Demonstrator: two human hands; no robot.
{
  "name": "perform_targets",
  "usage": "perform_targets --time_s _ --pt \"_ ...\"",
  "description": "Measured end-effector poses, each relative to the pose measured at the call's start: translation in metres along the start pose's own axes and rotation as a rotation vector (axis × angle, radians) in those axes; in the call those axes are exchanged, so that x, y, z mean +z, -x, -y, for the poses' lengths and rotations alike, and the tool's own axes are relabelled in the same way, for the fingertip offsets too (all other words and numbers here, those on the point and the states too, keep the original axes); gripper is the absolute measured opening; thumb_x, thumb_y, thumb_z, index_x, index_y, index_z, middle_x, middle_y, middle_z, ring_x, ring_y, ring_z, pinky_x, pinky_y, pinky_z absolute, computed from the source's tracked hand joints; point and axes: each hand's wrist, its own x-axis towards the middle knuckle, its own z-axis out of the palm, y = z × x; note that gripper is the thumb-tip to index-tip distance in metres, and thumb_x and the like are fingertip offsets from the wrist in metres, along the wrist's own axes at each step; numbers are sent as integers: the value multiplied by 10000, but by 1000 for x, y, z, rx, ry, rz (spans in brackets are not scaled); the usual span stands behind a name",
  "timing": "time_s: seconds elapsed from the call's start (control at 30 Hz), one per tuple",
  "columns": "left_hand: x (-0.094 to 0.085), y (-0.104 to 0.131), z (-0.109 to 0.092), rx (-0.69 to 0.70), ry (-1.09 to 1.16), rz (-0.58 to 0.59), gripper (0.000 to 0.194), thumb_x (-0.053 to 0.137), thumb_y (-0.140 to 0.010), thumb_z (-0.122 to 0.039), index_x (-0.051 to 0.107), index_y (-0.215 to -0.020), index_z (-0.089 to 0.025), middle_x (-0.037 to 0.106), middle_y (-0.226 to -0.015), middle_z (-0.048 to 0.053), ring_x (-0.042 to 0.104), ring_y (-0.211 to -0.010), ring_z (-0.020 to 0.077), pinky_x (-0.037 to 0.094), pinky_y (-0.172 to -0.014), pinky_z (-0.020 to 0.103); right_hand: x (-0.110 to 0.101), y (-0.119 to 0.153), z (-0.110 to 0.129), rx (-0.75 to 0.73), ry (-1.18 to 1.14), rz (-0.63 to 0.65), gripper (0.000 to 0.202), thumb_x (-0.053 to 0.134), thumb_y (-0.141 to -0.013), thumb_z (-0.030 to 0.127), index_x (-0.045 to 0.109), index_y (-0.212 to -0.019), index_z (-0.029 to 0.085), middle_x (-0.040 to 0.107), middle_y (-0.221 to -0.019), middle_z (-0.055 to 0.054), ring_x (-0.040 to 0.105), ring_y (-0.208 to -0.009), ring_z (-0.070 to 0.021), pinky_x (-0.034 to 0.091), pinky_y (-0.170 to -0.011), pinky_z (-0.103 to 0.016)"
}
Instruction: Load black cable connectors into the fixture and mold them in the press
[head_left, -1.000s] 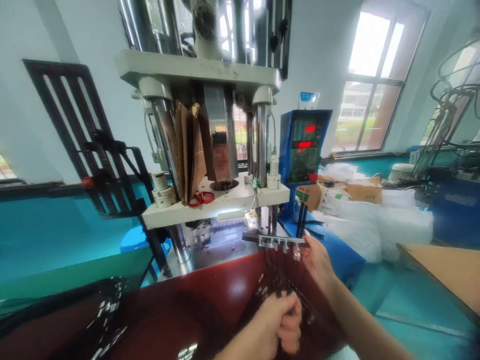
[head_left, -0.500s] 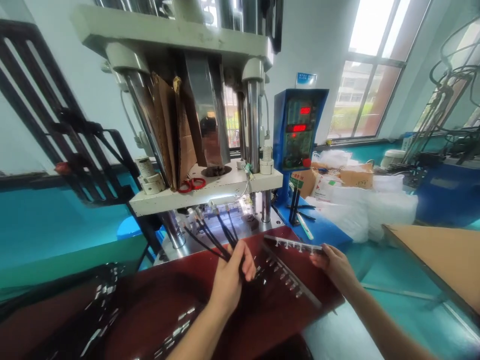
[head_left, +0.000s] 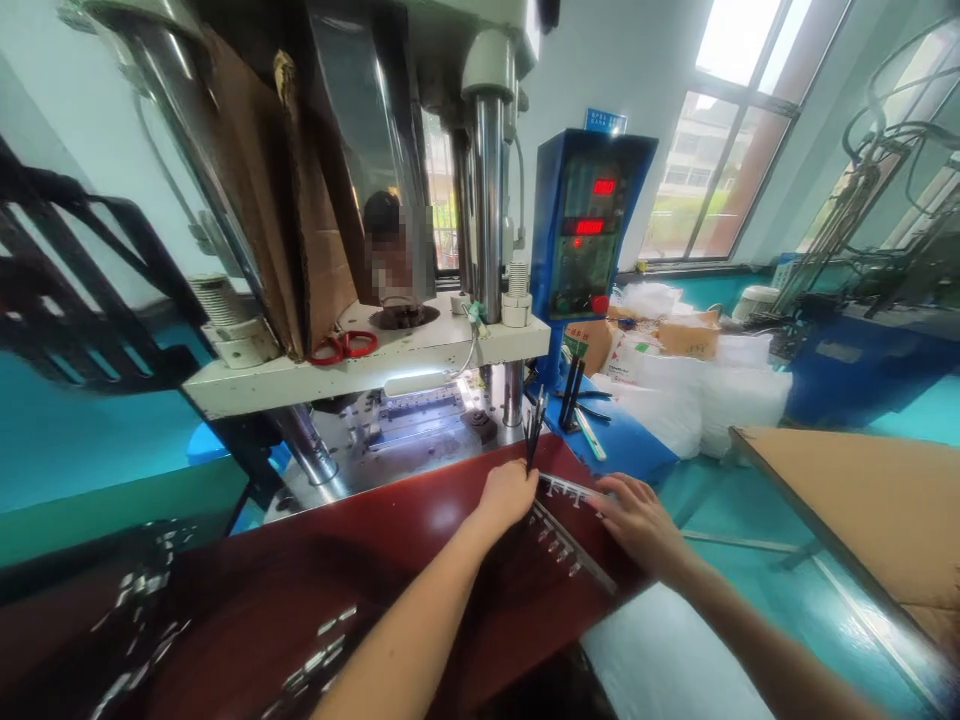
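Observation:
My left hand (head_left: 511, 492) is closed round a bundle of thin black cables (head_left: 534, 432), whose ends point upward. To its right, my right hand (head_left: 628, 508) grips the right end of a narrow metal strip (head_left: 566, 487) with small prongs along its lower side. The strip's left end is close to my left hand; whether they touch is unclear. A second pronged metal strip (head_left: 574, 548) lies slanted on the dark red tabletop (head_left: 420, 510), just below both hands.
Behind the tabletop stands a press with a lit metal bed (head_left: 420, 425) and red-handled scissors (head_left: 343, 347) on its plate. A blue control box (head_left: 592, 230) is beyond my hands. Cables (head_left: 142, 590) lie at left; a brown-topped table (head_left: 847, 500) is at right.
My left hand has moved right and turned, so the cables now point upward instead of toward the press. My right hand has shifted left with the strip. The view has moved closer to the press.

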Motion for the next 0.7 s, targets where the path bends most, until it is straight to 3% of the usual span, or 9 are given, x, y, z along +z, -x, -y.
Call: perform_targets --time_s 0.1,0.17,0.37,0.43,0.5,0.53,0.6,0.7 --pt "3 2 2 32 -96 24 340 332 -830 -264 608 -890 -76 632 -936 182 569 -935 294 360 -855 382 -9 -11 5 -220 69 80 153 443 -857 124 585 -857 179 593 -957 -69 491 -1001 -226 374 -876 -403" --pt "3 5 2 48 -138 39 362 315 -838 -271 609 -911 -73 629 -958 180 563 -959 287 352 -875 377 -14 -19 6 -261 25 33 161 409 -875 120 561 -846 167 608 -879 -59 528 -909 -203 394 -841 -389" --pt "3 5 0 45 -178 59 358 326 -831 -269 604 -917 -59 628 -953 185 561 -972 281 372 -860 362 -43 -57 21 -24 -229 -355 118 398 -885 144 507 -910 182 609 -864 -54 561 -829 -161 457 -748 -299" --pt "3 4 1 35 -163 60 356 324 -833 -271 602 -925 -70 629 -963 176 567 -966 270 381 -848 348 -64 -62 22 28 -182 -493 118 407 -880 150 514 -915 186 612 -859 -50 571 -813 -156 461 -735 -286" --pt "3 3 4 19 -134 54 366 311 -840 -284 602 -935 -84 633 -967 162 577 -946 258 396 -824 333 -89 -55 17 43 18 -597 109 456 -858 161 538 -926 187 628 -864 -51 575 -805 -165 448 -757 -303" --pt "4 3 6 10 -115 48 371 308 -843 -294 602 -938 -90 636 -961 156 583 -931 253 403 -811 327 -103 -47 13 26 161 -585 111 489 -841 167 555 -929 184 639 -856 -53 576 -796 -177 436 -777 -325" --pt "6 3 8 -7 -72 29 371 310 -845 -306 602 -947 -101 642 -942 140 592 -899 238 413 -792 316 -125 -24 3 19 418 -441 130 502 -833 206 584 -928 172 652 -788 -61 579 -750 -206 417 -772 -375" --pt "10 7 8 -7 12 -45 345 338 -842 -289 570 -1035 -123 624 -1007 112 582 -904 203 409 -814 304 -134 8 -2 79 576 -292 245 447 -853 306 611 -920 137 652 -751 -111 573 -770 -280 399 -733 -443"
